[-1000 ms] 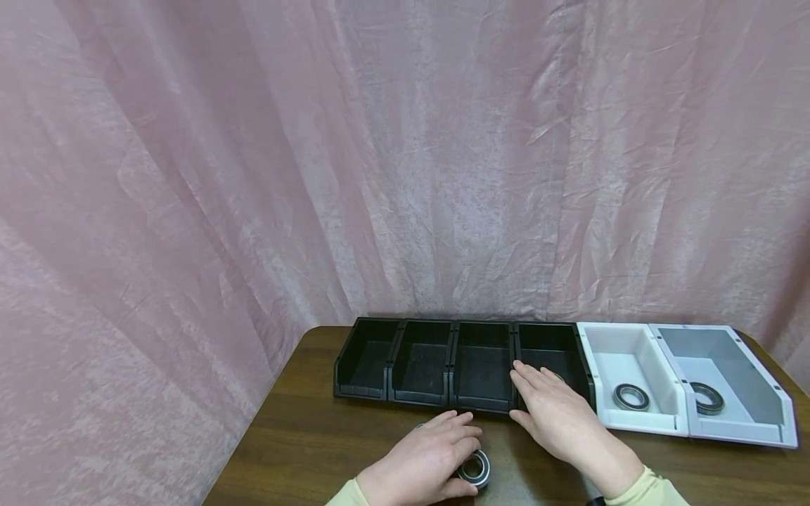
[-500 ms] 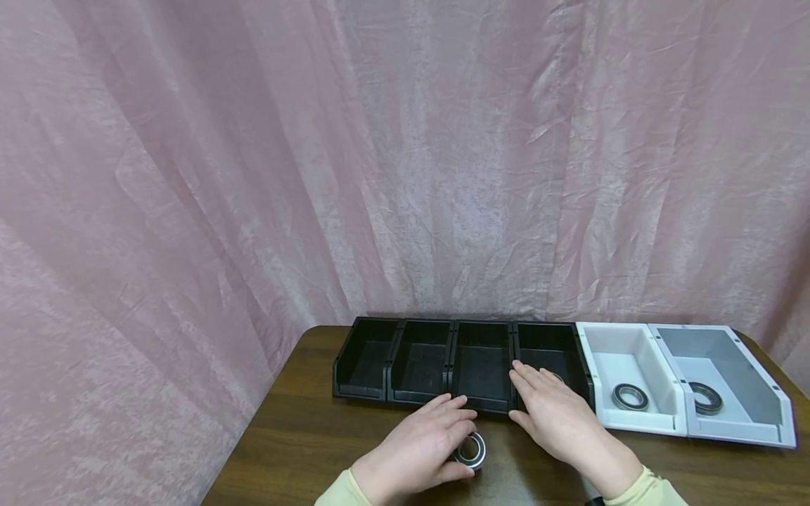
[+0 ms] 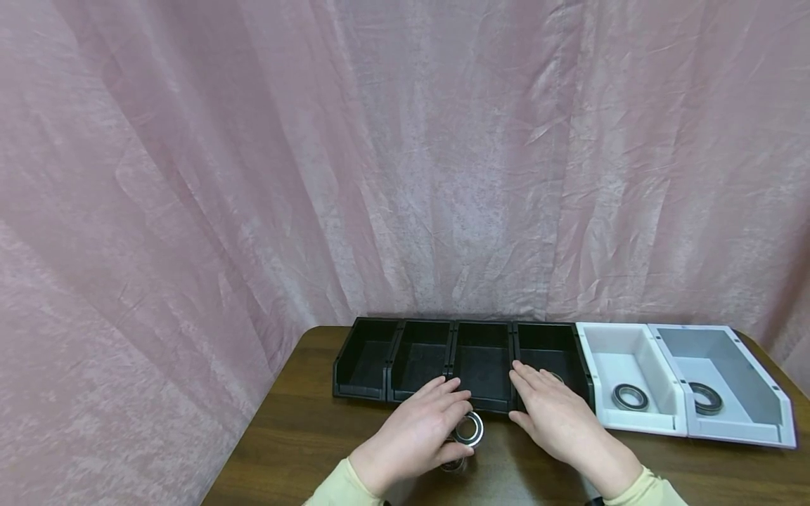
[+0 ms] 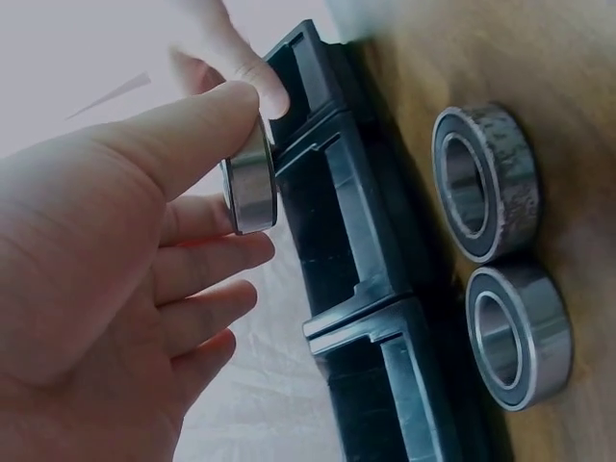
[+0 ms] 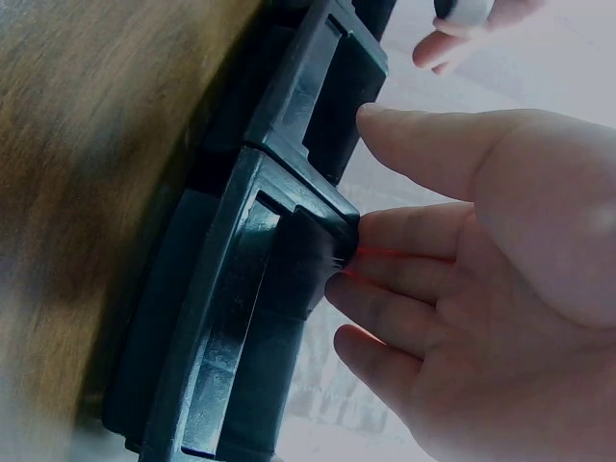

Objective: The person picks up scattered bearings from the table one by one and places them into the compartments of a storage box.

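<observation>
My left hand (image 3: 418, 436) pinches a ball bearing (image 4: 254, 188) between thumb and index finger, its other fingers loosely bent. It is raised off the table, in front of the black bins. Below it, two more bearings lie side by side on the wood in the left wrist view: a scuffed one (image 4: 510, 183) and a cleaner one (image 4: 549, 337). With fingers extended, my right hand (image 3: 560, 418) lies at the front of the rightmost black bin (image 3: 547, 341). The edge of a ring-shaped thing shows past its fingers there; the rest is hidden.
Three more black bins (image 3: 420, 393) stand left in the same row. To the right, a white bin (image 3: 642, 424) and a grey bin (image 3: 743, 432) each hold a bearing. A pink curtain (image 3: 405, 176) hangs behind the wooden table (image 3: 285, 429).
My left hand has risen and moved forward toward the black bins, carrying the bearing along. One bearing on the table now shows below it. My right hand stays in place.
</observation>
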Demonstrator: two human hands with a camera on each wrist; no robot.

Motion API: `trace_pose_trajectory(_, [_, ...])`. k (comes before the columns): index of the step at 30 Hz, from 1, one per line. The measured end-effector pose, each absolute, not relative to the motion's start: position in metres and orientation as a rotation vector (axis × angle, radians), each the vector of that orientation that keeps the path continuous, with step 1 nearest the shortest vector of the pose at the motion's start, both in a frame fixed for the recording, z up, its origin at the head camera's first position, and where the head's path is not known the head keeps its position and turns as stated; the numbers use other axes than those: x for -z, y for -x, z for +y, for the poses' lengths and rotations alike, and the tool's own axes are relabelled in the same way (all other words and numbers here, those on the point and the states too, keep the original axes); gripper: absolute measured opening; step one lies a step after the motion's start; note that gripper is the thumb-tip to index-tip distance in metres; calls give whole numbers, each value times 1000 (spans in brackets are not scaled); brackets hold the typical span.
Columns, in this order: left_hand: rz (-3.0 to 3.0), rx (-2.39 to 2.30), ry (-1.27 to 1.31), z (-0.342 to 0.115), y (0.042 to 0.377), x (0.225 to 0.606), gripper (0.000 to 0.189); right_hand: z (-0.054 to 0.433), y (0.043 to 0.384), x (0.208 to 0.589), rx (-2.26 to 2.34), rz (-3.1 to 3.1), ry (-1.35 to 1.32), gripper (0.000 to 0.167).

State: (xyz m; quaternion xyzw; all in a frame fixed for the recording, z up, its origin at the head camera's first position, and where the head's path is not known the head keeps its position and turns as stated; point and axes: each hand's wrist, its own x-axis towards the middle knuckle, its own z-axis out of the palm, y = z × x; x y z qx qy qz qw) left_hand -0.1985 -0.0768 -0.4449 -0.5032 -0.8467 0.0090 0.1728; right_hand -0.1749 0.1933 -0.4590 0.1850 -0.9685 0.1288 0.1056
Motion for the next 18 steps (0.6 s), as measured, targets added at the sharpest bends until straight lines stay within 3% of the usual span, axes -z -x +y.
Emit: trace_pose_trajectory(18, [-2405,-36,1337,-71,222,439,53,193,174,459,-376,-2831,-550,66])
